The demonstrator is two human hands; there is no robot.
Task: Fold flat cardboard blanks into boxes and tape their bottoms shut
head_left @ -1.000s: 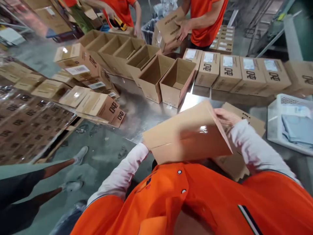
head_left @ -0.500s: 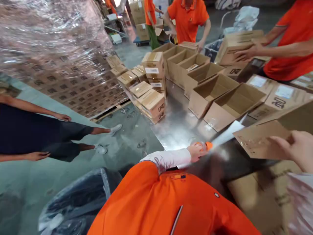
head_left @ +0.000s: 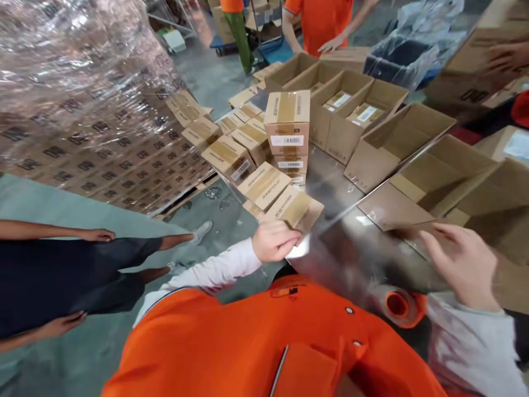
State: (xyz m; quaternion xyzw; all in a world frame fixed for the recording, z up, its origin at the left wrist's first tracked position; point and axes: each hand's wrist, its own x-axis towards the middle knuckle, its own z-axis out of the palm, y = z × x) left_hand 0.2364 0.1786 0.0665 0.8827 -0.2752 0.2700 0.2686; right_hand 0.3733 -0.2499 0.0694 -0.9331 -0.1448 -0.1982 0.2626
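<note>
My left hand (head_left: 276, 241) is closed at the near corner of a small taped cardboard box (head_left: 295, 207), at the end of a row of similar boxes. The fingers are curled in and partly hide that corner. To the right, my right hand (head_left: 465, 267) is held with thumb and fingers apart beside an open carton (head_left: 425, 171), its fingertips blurred near the carton's front wall. An orange-cored tape roll (head_left: 399, 304) lies on the metal table (head_left: 334, 248), just left of my right sleeve. Nearby stands a stack of small boxes (head_left: 288, 118) with barcode labels.
Open cartons (head_left: 378, 116) run in a row along the table, some with small boxes inside. A wrapped pallet load (head_left: 86, 110) stands at left. A person in dark clothes (head_left: 61, 275) stands left; co-workers in orange (head_left: 322, 25) are across the table. A lined bin (head_left: 400, 58) is behind.
My left hand has left the orange tape tool and moved left to the small box. My right hand has come off the carton flap. The view has shifted, and the tape roll lies on the table.
</note>
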